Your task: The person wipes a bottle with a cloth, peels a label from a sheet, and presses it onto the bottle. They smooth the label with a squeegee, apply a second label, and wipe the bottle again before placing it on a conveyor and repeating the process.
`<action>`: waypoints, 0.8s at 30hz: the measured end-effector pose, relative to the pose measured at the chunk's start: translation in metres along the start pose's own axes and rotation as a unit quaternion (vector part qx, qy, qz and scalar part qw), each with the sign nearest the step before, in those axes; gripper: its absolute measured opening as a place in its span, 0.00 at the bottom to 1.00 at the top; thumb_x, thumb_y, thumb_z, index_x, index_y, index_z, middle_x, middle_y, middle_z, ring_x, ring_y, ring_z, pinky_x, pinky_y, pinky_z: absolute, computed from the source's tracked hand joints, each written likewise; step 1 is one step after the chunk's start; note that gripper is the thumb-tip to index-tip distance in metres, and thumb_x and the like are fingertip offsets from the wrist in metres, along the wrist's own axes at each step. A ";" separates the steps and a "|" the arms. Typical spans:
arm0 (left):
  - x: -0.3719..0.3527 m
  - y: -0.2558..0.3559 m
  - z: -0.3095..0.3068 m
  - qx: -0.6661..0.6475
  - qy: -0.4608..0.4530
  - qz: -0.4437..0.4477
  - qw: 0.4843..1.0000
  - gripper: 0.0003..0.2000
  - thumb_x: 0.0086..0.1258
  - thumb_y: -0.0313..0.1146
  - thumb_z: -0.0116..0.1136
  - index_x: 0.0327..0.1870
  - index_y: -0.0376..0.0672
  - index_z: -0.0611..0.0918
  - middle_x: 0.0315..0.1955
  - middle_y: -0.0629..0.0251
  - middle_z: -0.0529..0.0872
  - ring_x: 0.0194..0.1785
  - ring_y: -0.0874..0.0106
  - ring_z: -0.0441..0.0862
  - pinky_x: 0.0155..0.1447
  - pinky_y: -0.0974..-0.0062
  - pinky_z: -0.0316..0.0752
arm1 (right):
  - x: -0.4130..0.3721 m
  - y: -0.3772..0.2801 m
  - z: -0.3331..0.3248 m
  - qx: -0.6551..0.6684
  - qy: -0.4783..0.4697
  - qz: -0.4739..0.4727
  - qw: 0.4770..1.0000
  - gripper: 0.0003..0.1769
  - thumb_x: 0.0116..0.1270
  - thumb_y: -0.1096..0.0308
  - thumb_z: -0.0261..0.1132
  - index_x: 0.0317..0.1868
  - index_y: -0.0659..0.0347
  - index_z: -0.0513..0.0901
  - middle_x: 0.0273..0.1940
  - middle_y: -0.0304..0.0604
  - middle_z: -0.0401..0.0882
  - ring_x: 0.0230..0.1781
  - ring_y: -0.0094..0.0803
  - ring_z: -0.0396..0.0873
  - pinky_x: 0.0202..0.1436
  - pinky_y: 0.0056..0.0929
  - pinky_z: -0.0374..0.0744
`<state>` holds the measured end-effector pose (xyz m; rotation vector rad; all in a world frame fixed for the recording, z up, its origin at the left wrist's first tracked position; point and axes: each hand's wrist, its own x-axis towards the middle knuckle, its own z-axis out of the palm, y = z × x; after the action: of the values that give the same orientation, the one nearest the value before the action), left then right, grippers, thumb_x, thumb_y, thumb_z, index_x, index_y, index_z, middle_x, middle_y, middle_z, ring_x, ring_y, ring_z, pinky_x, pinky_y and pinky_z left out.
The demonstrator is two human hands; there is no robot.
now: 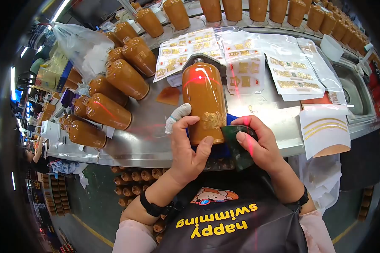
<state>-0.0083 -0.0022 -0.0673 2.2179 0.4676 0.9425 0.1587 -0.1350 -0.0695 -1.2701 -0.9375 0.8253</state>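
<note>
A brown bottle (203,95) lies on the bench in front of me, its neck in a dark holder (210,58) and its base toward me. Gold raised lettering shows near its base, and a red laser dot and lines fall on it. My left hand (190,152) rests against the bottle's lower left side, fingers and thumb around it. A white cloth finger cover sits on one of its fingers. Pinched in my right hand (257,141) is a dark green scraper (236,147), its edge touching the bottle beside the lettering.
More brown bottles (126,79) stand or lean at the left, others in a row along the back. Sticker sheets (293,74) lie behind and to the right. A sheet with gold strips (325,130) is at the right, near a sink (354,90). Another person's arm (39,147) shows far left.
</note>
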 end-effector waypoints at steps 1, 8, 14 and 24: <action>0.000 0.000 0.000 -0.001 -0.010 -0.003 1.000 0.24 0.69 0.33 0.58 0.63 0.38 0.65 0.63 0.54 0.62 0.70 0.64 0.58 0.75 0.66 0.50 | 0.000 0.000 0.001 0.001 0.002 -0.003 1.000 0.13 0.71 0.71 0.59 0.54 0.65 0.76 0.37 0.38 0.80 0.37 0.20 0.76 0.42 0.22 0.77; -0.001 0.000 0.001 -0.025 -0.002 -0.002 1.000 0.24 0.69 0.34 0.59 0.62 0.38 0.66 0.64 0.53 0.62 0.71 0.64 0.58 0.75 0.66 0.50 | -0.002 -0.003 0.000 0.008 -0.001 0.003 1.000 0.13 0.70 0.71 0.59 0.53 0.65 0.77 0.36 0.38 0.80 0.37 0.20 0.75 0.42 0.22 0.76; 0.002 -0.002 0.001 -0.033 0.000 0.011 0.999 0.24 0.69 0.34 0.59 0.63 0.39 0.66 0.67 0.52 0.61 0.72 0.63 0.56 0.76 0.65 0.48 | -0.008 -0.020 -0.012 -0.049 -0.089 0.011 0.995 0.13 0.67 0.70 0.60 0.50 0.65 0.78 0.31 0.39 0.79 0.32 0.21 0.75 0.38 0.24 0.75; 0.000 -0.003 0.006 -0.036 0.027 0.002 0.999 0.24 0.67 0.36 0.62 0.60 0.39 0.68 0.63 0.48 0.65 0.68 0.55 0.62 0.72 0.60 0.54 | -0.004 -0.018 -0.001 -0.058 -0.068 -0.004 0.996 0.12 0.67 0.71 0.61 0.49 0.65 0.77 0.29 0.38 0.78 0.30 0.22 0.73 0.35 0.25 0.74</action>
<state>-0.0044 -0.0026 -0.0722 2.1349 0.4466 1.0074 0.1576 -0.1412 -0.0518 -1.3220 -1.1116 0.8704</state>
